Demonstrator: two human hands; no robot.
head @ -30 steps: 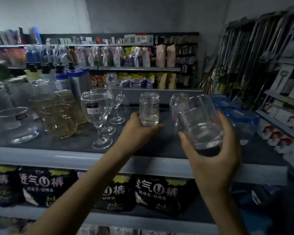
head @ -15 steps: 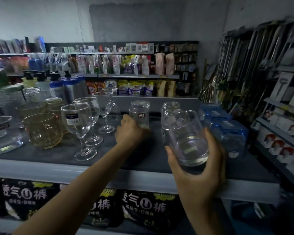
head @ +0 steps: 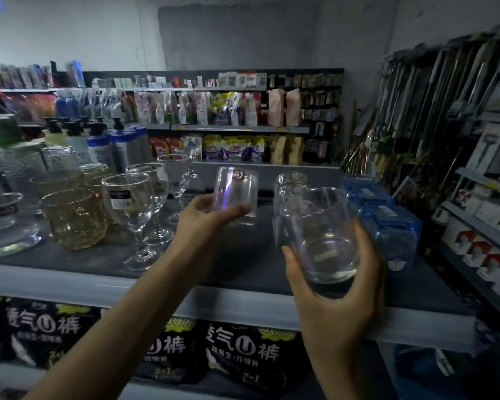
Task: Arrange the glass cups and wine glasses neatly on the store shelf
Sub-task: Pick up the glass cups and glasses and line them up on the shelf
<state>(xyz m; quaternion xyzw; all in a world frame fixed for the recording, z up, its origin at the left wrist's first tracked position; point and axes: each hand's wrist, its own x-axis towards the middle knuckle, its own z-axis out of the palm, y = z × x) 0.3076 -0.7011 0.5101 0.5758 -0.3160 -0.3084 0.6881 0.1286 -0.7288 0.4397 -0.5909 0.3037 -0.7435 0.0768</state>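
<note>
The long grey metal store shelf (head: 70,280) carries glassware on its dark top. On its right part lies a blue plastic-wrapped pack (head: 387,226). At the left stand yellowish ribbed glass mugs (head: 74,217), and beside them clear stemmed wine glasses (head: 129,209) with dark labels, upright in a short row towards the back. The right hand (head: 338,310) holds a wide clear glass tumbler (head: 321,238) with a thick bottom, tilted, in front of the shelf edge; the grip is clamped around its lower part. The left hand (head: 205,217) has its grip closed on a smaller clear glass cup (head: 236,192), turned upside down, with a small red label near its top. It is over the middle of the shelf; whether it touches the shelf I cannot tell.
</note>
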